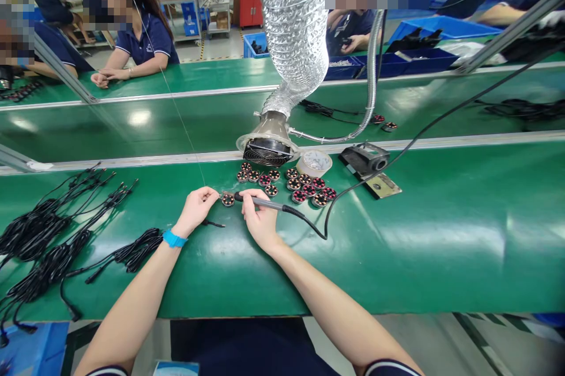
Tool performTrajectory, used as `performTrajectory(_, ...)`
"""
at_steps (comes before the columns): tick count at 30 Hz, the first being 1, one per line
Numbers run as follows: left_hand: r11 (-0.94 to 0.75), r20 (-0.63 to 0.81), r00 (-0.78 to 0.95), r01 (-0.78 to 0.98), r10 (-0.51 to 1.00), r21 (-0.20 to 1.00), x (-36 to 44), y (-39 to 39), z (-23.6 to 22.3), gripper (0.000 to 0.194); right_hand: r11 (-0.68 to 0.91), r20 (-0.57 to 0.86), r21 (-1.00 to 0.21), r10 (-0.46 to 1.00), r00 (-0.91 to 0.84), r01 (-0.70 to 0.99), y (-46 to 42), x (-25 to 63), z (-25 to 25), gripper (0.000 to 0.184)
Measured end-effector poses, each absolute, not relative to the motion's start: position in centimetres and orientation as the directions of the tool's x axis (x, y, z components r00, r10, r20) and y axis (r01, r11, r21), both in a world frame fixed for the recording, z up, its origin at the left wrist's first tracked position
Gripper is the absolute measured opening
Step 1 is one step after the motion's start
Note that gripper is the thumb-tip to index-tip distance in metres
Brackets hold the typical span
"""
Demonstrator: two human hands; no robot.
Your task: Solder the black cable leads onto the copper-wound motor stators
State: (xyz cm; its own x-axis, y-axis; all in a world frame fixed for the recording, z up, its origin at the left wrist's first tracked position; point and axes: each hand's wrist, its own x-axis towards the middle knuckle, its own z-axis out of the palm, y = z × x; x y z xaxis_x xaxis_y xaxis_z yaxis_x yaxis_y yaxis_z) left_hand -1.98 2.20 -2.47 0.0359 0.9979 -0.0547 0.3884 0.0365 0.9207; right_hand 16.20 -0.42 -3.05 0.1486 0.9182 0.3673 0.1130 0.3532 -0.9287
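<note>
My right hand (260, 220) grips a soldering iron (274, 206), its tip pointing left over a small round motor stator (228, 200) with copper windings. My left hand (197, 208), with a blue band at the wrist, pinches the end of a thin solder wire (182, 120) that hangs down from above. Those fingertips are at the stator's left edge; whether they touch it I cannot tell. A short black cable end (214, 223) lies just below the stator. Several more stators (308, 190) stand grouped beyond and to the right of my hands.
A fume extractor (268, 143) on a silver duct hangs beyond my hands. Near it are a pale tape roll (314, 163) and an iron stand (365, 159). Black cable bundles (48, 226) lie at left. The iron's cord (410, 143) crosses to the upper right. Co-workers sit opposite.
</note>
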Motion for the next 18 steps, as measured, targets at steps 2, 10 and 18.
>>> performTrajectory(2,0.040,-0.059,0.035,0.393,0.998,0.919,-1.99,2.21,-2.45,0.033,0.353,0.367,-0.929,0.918,0.148,0.113,-0.42,16.19,-3.07,0.028)
performTrajectory(10,0.045,-0.062,0.030,0.390,0.998,0.920,-1.96,2.23,-2.45,0.032,0.355,0.370,-0.927,0.918,0.144,0.117,-0.40,16.14,-3.05,0.027)
performTrajectory(18,0.048,-0.066,0.032,0.391,0.997,0.919,-1.90,2.18,-2.28,0.032,0.338,0.355,-0.932,0.925,0.135,0.134,-0.40,16.07,-3.09,0.027)
